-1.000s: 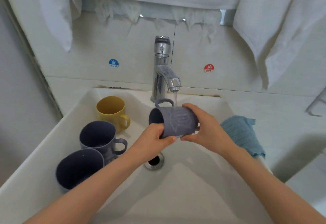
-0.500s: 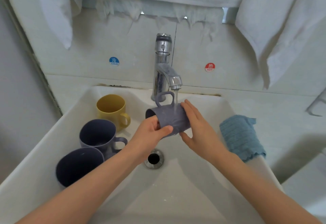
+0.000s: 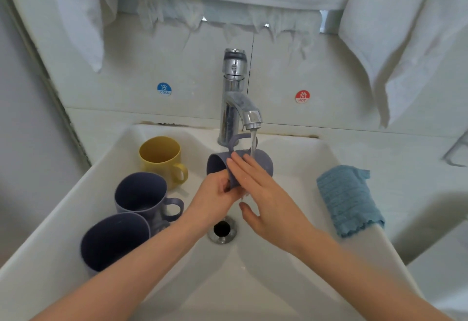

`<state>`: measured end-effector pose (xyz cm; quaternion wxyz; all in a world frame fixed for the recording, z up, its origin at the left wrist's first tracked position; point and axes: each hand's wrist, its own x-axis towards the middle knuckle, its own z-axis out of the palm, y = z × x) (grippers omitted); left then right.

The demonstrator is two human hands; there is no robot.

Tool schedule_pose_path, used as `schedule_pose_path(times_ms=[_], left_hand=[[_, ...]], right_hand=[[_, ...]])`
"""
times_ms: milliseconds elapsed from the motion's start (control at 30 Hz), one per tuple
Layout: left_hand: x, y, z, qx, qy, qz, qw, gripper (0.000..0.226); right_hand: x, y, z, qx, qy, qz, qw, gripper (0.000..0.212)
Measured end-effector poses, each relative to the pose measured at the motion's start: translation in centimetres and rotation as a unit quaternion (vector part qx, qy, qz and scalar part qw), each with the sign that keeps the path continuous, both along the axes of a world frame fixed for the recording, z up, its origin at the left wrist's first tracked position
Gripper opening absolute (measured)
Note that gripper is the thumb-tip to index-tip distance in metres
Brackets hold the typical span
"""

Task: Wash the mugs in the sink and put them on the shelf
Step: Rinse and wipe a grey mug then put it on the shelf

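While water runs from the faucet [image 3: 236, 98] onto the held mug [image 3: 264, 163], you are in the washing step, by my reading, and nothing of the putting-away shows: the shelf is not in view. That mug lies on its side above the sink [image 3: 311, 169] basin, just under the spout, mouth to your left and handle upward, with the stream striking its wall near the handle. Your left hand [image 3: 215, 196] has its fingers curled round the mug's lower wall near the rim and seems to bear its weight. Your right hand [image 3: 266, 201] is spread out, fingers straight and laid flat across the mug's side, thumb held apart below and touching nothing that I can see; it presses on the mug and does not grasp it. Three more mugs stand upright at the left of the basin, clear of the stream: a yellow mug [image 3: 162, 158] at the back, a purple mug [image 3: 144, 194] just in front of it, and a second purple mug [image 3: 114, 239] nearest you. A blue cloth [image 3: 347, 199] lies on the right rim with no hand on it. For the next move, I judge that you must turn the mug under the stream so the inside gets water, then tip its mouth down over the drain [image 3: 222, 229] before lifting it away. A wet mug is likely slippery, so close your right hand on it before the left lets go.
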<state>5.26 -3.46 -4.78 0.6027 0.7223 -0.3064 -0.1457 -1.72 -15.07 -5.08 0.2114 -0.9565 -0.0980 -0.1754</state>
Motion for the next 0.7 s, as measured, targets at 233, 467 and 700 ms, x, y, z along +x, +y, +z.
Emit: schedule_pose_path(times_ms=[233, 467, 700], left_hand=[[-0.3, -0.1, 0.0, 0.028, -0.018, 0.000, 0.999, 0.025], [-0.3, 0.0, 0.2, -0.007, 0.009, 0.001, 1.000, 0.022], [-0.3, 0.0, 0.1, -0.028, 0.021, -0.005, 0.999, 0.033]], right_hand=[[0.0, -0.3, -0.2, -0.015, -0.045, -0.052, 0.998, 0.073], [0.0, -0.6, -0.2, -0.060, -0.068, -0.036, 0.995, 0.071], [0.4, -2.8, 0.0, -0.022, -0.068, -0.093, 0.993, 0.068]])
